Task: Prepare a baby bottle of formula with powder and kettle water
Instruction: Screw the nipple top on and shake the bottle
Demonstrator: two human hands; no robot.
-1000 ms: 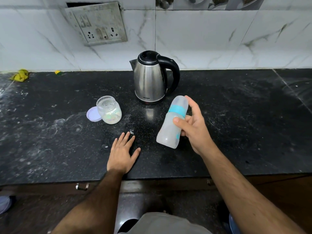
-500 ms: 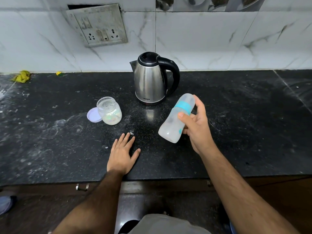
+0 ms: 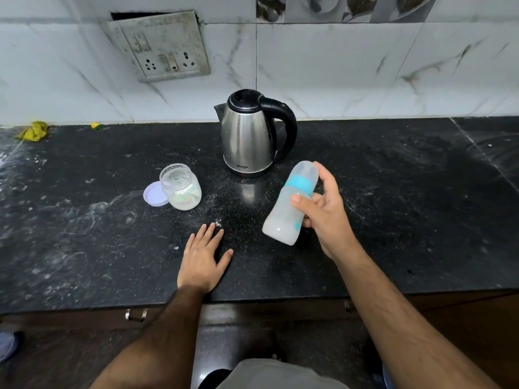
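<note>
Far left on the black desk: lilac lid lying flat, touching the open powder jar. Left hand released, palm flat on the desk near the front edge. Kettle upright at the back, lid closed. Right hand grasps the capped baby bottle, tilted, off the desk, milky contents inside. Step looks like mixing by shaking. Next: firm grip, cap tight, then set the bottle upright.

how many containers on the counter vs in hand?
3. On the counter: kettle at the back, open jar left of it beside its lid. In hand: baby bottle, tilted, in the right hand.
</note>
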